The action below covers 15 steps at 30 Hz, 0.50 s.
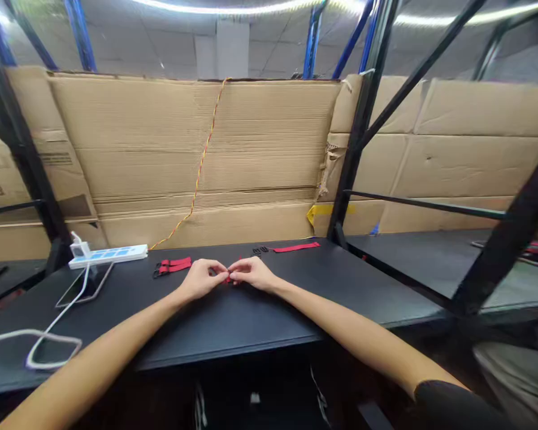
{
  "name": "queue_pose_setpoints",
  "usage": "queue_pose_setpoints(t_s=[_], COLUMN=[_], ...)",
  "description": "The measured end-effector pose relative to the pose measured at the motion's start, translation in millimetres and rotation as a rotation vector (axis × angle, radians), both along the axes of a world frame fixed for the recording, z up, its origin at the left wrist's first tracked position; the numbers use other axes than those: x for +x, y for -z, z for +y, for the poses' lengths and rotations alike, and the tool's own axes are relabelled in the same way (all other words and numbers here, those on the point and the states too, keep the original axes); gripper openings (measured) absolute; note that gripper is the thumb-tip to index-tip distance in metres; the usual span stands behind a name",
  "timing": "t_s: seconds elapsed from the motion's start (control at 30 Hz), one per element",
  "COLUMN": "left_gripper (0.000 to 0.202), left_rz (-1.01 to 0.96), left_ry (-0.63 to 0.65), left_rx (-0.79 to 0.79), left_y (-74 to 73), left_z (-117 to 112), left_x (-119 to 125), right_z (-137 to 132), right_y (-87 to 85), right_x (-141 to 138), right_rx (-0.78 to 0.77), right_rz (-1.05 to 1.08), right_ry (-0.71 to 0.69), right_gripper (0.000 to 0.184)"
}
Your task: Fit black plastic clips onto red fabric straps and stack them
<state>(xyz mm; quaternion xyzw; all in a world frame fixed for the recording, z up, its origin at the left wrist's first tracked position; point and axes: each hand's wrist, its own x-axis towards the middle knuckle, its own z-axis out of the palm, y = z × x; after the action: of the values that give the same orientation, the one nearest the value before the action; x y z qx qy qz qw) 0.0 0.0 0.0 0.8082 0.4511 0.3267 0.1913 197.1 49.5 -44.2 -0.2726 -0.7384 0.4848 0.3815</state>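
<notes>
My left hand [202, 279] and my right hand [253, 273] meet at the middle of the black table [233, 322], fingers pinched together on a small red strap piece [228, 279] that is mostly hidden between them. A folded red strap with a black buckle [173, 266] lies just left of my left hand. Behind my right hand lies another red strap [296, 247] with small black buckles [259, 251] at its left end.
A white power strip [107, 255] with a white cable [49, 334] sits at the left, beside a phone [86, 285] lying flat. Cardboard sheets [206, 155] wall off the back, with a red-yellow wire [201, 161] hanging down. Black frame posts [356, 143] stand to the right.
</notes>
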Motion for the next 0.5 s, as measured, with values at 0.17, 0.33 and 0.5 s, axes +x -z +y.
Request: queue_pose_setpoints(t_s=[0.17, 0.33, 0.5], left_gripper=[0.028, 0.026, 0.024], left_rz=[-0.03, -0.041, -0.014], left_ry=[0.021, 0.014, 0.001], left_rx=[0.005, 0.023, 0.045], left_y=[1.3, -0.1, 0.0], left_z=[-3.7, -5.0, -5.9], left_x=[3.4, 4.0, 5.2], right_z=[-3.5, -4.5, -3.7], right_y=[-1.8, -4.2, -2.8], right_x=[2.5, 7.5, 9.6], right_rx=[0.0, -0.067, -0.117], right_rz=[-0.009, 0.015, 0.022], right_ry=[-0.041, -0.123, -0.097], right_gripper=[0.041, 0.041, 0.045])
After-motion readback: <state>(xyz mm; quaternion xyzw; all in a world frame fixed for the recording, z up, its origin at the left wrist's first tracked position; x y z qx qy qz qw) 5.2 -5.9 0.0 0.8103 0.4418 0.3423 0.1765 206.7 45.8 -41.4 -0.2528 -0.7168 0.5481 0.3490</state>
